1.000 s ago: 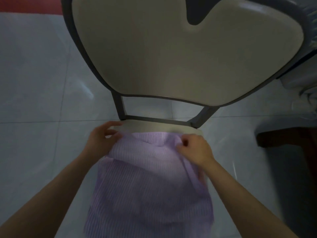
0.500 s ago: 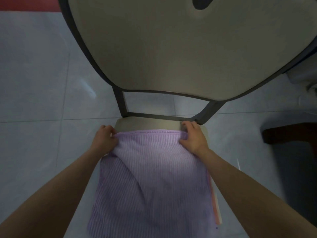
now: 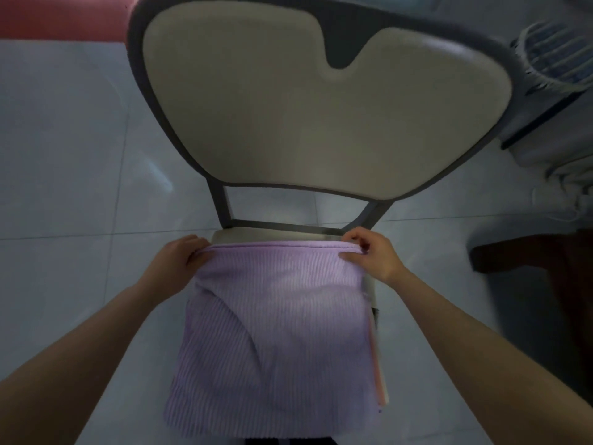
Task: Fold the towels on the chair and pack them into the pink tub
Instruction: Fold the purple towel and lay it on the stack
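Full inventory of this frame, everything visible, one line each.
towel: one, lilac ribbed, spread over the chair seat
chair: one, cream pads and grey frame, centre
pink edge: one, peach-pink, showing under the towel's right side; unclear what it is
floor: one, pale grey tiles, all around
red strip: one, red, top left
dark brown object: one, dark brown, right, blurred
left hand: grips towel's far left corner
right hand: pinches towel's far right corner

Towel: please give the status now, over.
Left grip pinches towel at far-left corner, right grip at far-right. Towel spread on chair seat. No pink tub in view; nothing in the way.
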Available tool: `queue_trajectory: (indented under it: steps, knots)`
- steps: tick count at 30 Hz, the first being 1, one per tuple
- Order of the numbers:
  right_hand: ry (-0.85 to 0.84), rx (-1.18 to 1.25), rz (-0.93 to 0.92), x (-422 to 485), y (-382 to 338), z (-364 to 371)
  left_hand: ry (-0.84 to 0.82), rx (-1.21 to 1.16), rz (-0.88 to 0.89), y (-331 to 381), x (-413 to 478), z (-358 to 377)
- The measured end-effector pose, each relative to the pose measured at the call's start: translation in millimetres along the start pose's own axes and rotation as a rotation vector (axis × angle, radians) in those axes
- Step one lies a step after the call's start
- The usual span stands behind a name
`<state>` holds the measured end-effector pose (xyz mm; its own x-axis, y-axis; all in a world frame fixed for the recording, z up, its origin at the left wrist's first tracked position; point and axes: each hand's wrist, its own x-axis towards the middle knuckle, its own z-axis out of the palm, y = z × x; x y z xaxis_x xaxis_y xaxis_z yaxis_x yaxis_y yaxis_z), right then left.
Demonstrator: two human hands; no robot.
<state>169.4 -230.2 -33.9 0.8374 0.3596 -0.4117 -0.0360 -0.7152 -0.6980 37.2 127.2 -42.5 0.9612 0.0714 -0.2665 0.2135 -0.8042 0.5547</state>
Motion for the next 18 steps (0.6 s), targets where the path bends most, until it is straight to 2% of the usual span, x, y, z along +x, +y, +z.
queue_trajectory:
  steps: [3, 8, 10, 13, 16, 18]
  knots:
    - [-0.028, 0.014, -0.102, -13, -23, -30, 0.072, 0.074, 0.111, 24, -20, -35]
    - [0.013, -0.210, -0.438, -51, -78, -88, 0.166, 0.260, 0.349, 81, -57, -113]
    - [-0.043, -0.193, -0.449, -74, -103, -111, 0.193, 0.198, 0.392, 100, -74, -138]
    - [-0.079, -0.171, -0.459, -116, -135, -143, 0.216, 0.027, 0.364, 132, -107, -174]
    - [-0.085, -0.130, -0.535, -153, -149, -170, 0.236, 0.015, 0.384, 157, -137, -198]
    - [-0.182, -0.189, -0.499, -167, -149, -178, 0.200, 0.018, 0.401, 165, -149, -204]
